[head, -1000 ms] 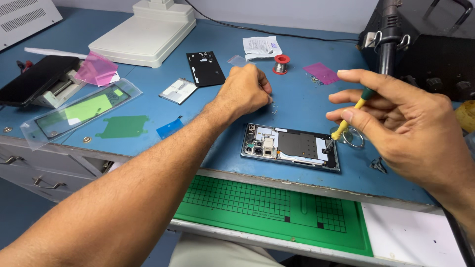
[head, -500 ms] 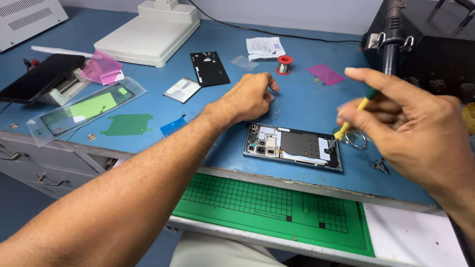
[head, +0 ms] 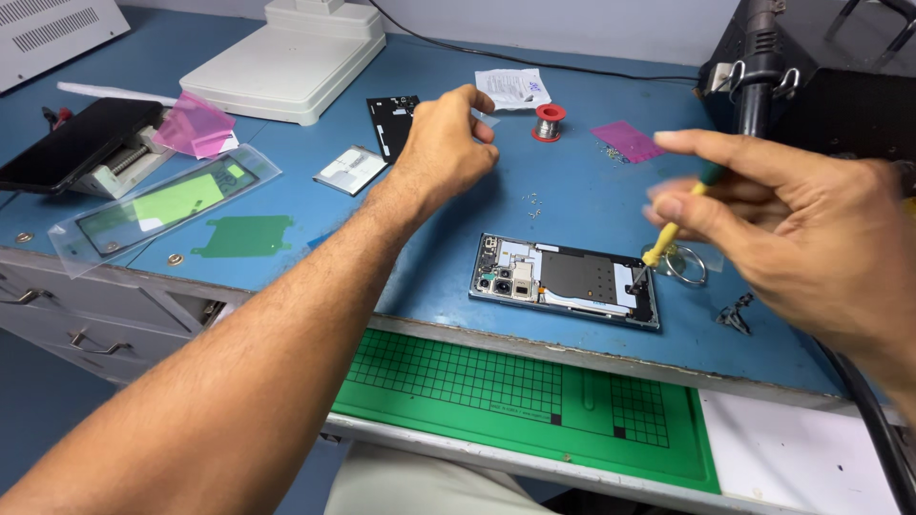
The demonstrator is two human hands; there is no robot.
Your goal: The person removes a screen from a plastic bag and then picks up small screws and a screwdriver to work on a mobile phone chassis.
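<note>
An opened smartphone (head: 563, 282) lies back-up on the blue bench, its inner boards and black shield showing. My right hand (head: 806, 234) holds a small yellow-handled screwdriver (head: 665, 240), whose tip touches the phone's right end. My left hand (head: 444, 148) reaches out over the bench beyond the phone with its fingers pinched together near a clear plastic piece (head: 484, 116); whether it grips something is hidden. A few tiny screws (head: 532, 202) lie on the blue surface between that hand and the phone.
A black phone part (head: 389, 122), silver part (head: 349, 170), solder spool (head: 549, 121), pink sheet (head: 626, 140) and white packet (head: 512, 88) lie beyond. Left are a film in a clear sleeve (head: 162, 205), green sticker (head: 243, 235), dark phone (head: 74, 143). Green cutting mat (head: 515, 401) in front.
My left hand has moved farther away and to the left, from beside the phone toward the black part. My right hand has shifted slightly with the screwdriver still at the phone's right end.
</note>
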